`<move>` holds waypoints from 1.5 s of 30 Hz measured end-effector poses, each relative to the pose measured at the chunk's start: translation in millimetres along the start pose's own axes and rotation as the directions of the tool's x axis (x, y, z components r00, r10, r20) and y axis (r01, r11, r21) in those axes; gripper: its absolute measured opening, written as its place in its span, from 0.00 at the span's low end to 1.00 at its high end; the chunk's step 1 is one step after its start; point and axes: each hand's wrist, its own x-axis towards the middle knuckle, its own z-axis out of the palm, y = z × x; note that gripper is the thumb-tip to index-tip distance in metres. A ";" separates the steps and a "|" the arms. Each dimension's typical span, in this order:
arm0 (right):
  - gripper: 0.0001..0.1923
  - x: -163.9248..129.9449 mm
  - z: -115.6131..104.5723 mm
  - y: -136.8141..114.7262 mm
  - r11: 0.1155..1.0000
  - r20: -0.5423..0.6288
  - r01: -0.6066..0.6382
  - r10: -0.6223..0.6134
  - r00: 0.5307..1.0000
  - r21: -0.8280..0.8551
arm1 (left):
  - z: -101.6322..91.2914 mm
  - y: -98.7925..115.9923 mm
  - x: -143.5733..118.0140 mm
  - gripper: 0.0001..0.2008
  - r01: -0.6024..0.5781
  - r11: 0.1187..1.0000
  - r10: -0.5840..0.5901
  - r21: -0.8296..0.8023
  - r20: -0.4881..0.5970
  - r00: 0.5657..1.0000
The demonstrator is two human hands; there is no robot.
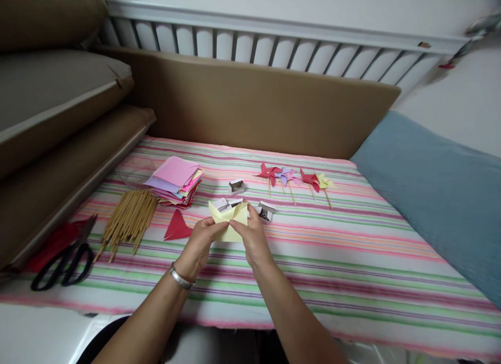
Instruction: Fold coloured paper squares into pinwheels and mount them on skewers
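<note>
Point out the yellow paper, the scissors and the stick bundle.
yellow paper [230, 218], head view, on its upper folded part above the hands.
scissors [64, 265], head view, on the black handles.
stick bundle [129, 218], head view, on the bundle's middle.

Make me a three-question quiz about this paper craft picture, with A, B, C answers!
1. Where are the scissors?
A. far left of the striped cloth
B. beside the pinwheels
C. on the blue pillow

2. What colour is the paper in the hands?
A. red
B. yellow
C. blue

3. What is the left hand doing?
A. resting flat
B. pinching the paper
C. holding the sticks

Answers:
1 A, they lie left of the sticks.
2 B, both hands hold a yellow sheet.
3 B, it meets the right hand on the paper.
</note>
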 end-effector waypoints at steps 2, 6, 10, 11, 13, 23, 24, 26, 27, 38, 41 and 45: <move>0.36 0.7 -0.6 2.4 1.000 0.029 0.008 -0.007 1.000 -0.027 | -3.1 0.9 1.9 0.14 -0.002 1.000 0.003 0.012 -0.037 0.999; 0.32 -0.9 -10.8 -0.4 0.951 0.083 0.132 -0.113 0.990 -0.278 | -13.3 13.2 5.4 0.13 0.006 0.999 -0.003 0.035 -0.099 0.995; 0.21 -10.1 -19.6 -8.2 0.624 0.358 0.536 -0.399 0.844 -0.568 | -24.6 34.6 3.7 0.09 -0.008 0.999 0.016 0.046 -0.181 0.983; 0.20 -12.6 -19.7 -8.7 0.517 0.449 0.614 -0.420 0.789 -0.597 | -26.5 38.9 2.5 0.08 -0.006 0.999 0.015 0.049 -0.198 0.980; 0.20 -16.2 -17.6 -6.6 0.348 0.569 0.700 -0.411 0.712 -0.624 | -28.9 44.3 0.2 0.07 -0.003 0.998 0.015 0.059 -0.215 0.976; 0.08 -15.0 -10.2 3.7 0.153 0.600 0.743 -0.495 0.629 -0.652 | -26.4 40.8 -1.2 0.13 -0.035 0.992 0.058 0.118 -0.203 0.977; 0.08 -15.0 -10.6 2.5 0.147 0.604 0.745 -0.494 0.625 -0.650 | -25.8 40.4 -1.1 0.13 -0.035 0.991 0.060 0.126 -0.204 0.977; 0.09 -14.6 -11.8 0.7 0.135 0.617 0.753 -0.490 0.616 -0.645 | -24.5 39.3 -0.9 0.13 -0.031 0.991 0.057 0.133 -0.195 0.979; 0.10 -14.0 -12.6 0.1 0.129 0.625 0.758 -0.487 0.610 -0.639 | -24.1 38.7 -0.6 0.13 -0.029 0.991 0.054 0.134 -0.185 0.981; 0.07 -9.2 -17.4 -5.3 0.343 0.548 0.701 -0.447 0.707 -0.625 | -20.6 31.9 -0.5 0.14 -0.008 0.987 0.028 0.163 -0.118 0.993; 0.06 -9.5 -14.5 -3.8 0.418 0.462 0.633 -0.443 0.768 -0.652 | -15.2 29.8 -2.6 0.14 0.004 0.985 0.015 0.171 -0.111 0.994; 0.05 -8.2 -12.5 -2.6 0.450 0.376 0.567 -0.447 0.812 -0.690 | -11.2 26.5 -3.5 0.15 0.013 0.983 -0.002 0.181 -0.065 0.998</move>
